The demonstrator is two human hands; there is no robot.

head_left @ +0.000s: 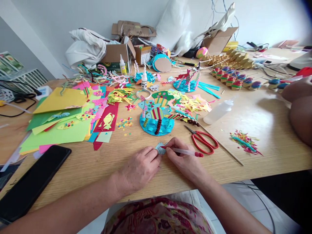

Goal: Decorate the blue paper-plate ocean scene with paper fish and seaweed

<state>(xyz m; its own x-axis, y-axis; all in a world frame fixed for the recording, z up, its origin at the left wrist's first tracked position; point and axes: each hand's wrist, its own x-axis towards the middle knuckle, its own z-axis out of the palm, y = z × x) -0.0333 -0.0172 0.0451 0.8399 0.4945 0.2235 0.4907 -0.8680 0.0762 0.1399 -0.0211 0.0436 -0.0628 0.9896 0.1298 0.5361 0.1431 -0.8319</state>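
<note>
My right hand (181, 156) grips a pen (182, 151) with a clear barrel and red ends. Its tip touches a small light-blue paper cutout (160, 148) with a dotted pattern. From the left, the fingers of my left hand (143, 164) press the cutout's edge against the table; some of them are hidden. Just beyond stands a round blue base (146, 129) carrying striped and patterned paper fish (156, 113) on pipe-cleaner posts. Red-handled scissors (203, 140) lie to the right of my right hand, beside a thin wooden stick (225, 149).
A black phone (36, 182) and stacked coloured paper (58, 130) lie at left. A glue bottle (218, 112) lies at right, near a pile of shreds (245, 142). Small white bottles (144, 79), boxes (115, 53) and painted egg-carton pieces (231, 79) stand farther back. Another person's arm (301, 110) rests at right.
</note>
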